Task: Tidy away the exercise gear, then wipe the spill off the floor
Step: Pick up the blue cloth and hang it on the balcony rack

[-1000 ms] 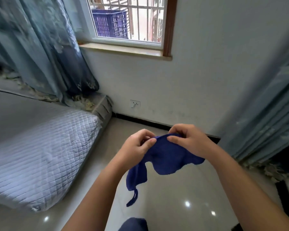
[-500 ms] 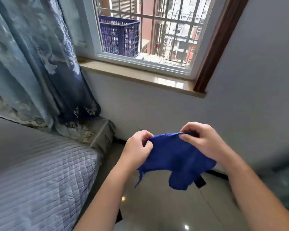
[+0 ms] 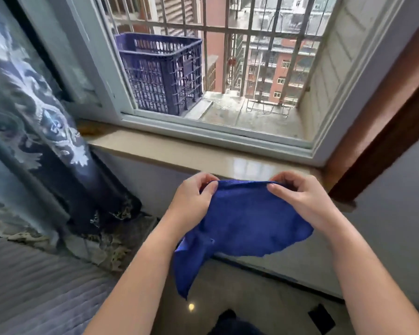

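We had the blue cloth (image 3: 247,226) pinched along its top edge, left grip (image 3: 194,199) at one end and right grip (image 3: 300,199) at the other, hanging above the floor (image 3: 252,296) just short of the windowsill (image 3: 179,151), purple crate (image 3: 162,73) outside behind the bars (image 3: 246,56).

the top edge of the blue cloth (image 3: 247,218) hides the fingertips of the left grip (image 3: 194,199) and the right grip (image 3: 300,199). both forearms run off the bottom edge. a dark blue shape (image 3: 232,325) there is cut off and unidentifiable. the bed (image 3: 34,286) is blurred and cropped at the left. what lies inside the crate (image 3: 162,73) cannot be made out.
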Demonstrator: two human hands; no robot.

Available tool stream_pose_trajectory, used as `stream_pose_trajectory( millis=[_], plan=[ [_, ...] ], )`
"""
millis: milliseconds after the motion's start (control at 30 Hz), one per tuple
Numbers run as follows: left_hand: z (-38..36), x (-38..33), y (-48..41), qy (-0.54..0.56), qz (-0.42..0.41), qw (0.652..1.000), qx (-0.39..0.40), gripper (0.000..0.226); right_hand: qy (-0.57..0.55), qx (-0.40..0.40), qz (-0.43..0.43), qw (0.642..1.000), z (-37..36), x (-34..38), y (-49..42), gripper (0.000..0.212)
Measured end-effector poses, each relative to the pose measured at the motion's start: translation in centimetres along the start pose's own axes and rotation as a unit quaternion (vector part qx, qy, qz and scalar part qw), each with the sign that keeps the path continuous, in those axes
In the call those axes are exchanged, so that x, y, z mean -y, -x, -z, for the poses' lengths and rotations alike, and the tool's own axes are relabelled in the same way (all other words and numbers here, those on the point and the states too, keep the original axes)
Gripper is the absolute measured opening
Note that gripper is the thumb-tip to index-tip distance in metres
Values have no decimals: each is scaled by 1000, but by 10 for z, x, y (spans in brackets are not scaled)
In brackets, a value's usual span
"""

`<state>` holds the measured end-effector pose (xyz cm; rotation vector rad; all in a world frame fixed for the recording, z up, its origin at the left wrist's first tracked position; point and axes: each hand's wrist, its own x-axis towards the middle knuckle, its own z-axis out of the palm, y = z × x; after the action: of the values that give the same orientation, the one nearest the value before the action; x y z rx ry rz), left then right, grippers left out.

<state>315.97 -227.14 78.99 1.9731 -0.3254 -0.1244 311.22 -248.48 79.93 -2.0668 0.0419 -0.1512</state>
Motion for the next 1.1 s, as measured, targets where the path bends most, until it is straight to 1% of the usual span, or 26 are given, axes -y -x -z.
stream_pose_trajectory(
  millis=[67, 167, 233, 300, 367, 467, 567, 667, 767, 833, 900, 1000, 1067, 1100],
  plan=[
    [8, -7, -41, 24, 5, 1000, 3, 28, -3, -5, 5, 1000, 7, 4, -43, 18],
    [18, -14, -97, 59, -14, 998, 6, 29, -12, -14, 9, 1000, 12, 10, -99, 12],
    [24, -18, -133, 100, -17, 995, 12, 30, -14, -21, 9, 1000, 14, 13, -131, 10],
    [30, -22, -171, 146, -7, 989, 28, 31, -14, -36, 4, 999, 17, 15, -163, 10],
    [36, -28, -211, 159, -11, 986, 51, 29, -1, -56, 5, 998, 20, 20, -196, 11],
    [47, -34, -266, 125, -49, 986, 104, 21, 33, -105, 26, 994, 24, 28, -244, 16],
    [60, -44, -323, 99, -98, 980, 143, 20, 63, -155, 27, 986, 30, 41, -288, 21],
    [63, -57, -380, 63, -154, 977, 135, 19, 89, -189, 27, 978, 42, 49, -329, 22],
    [55, -71, -437, 33, -191, 973, 122, 20, 130, -217, 20, 967, 65, 50, -369, 18],
    [47, -83, -474, 16, -209, 971, 113, 23, 158, -217, 16, 963, 86, 49, -397, 18],
    [37, -95, -508, -3, -225, 969, 101, 19, 184, -203, 20, 962, 108, 51, -423, 21],
    [23, -116, -556, -26, -238, 969, 69, 14, 219, -150, 16, 964, 142, 52, -461, 25],
    [11, -128, -585, -35, -242, 967, 70, 14, 245, -130, 9, 961, 162, 47, -484, 29],
    [5, -133, -599, -40, -240, 967, 79, 16, 248, -137, 4, 959, 172, 43, -495, 29]
  ],
)
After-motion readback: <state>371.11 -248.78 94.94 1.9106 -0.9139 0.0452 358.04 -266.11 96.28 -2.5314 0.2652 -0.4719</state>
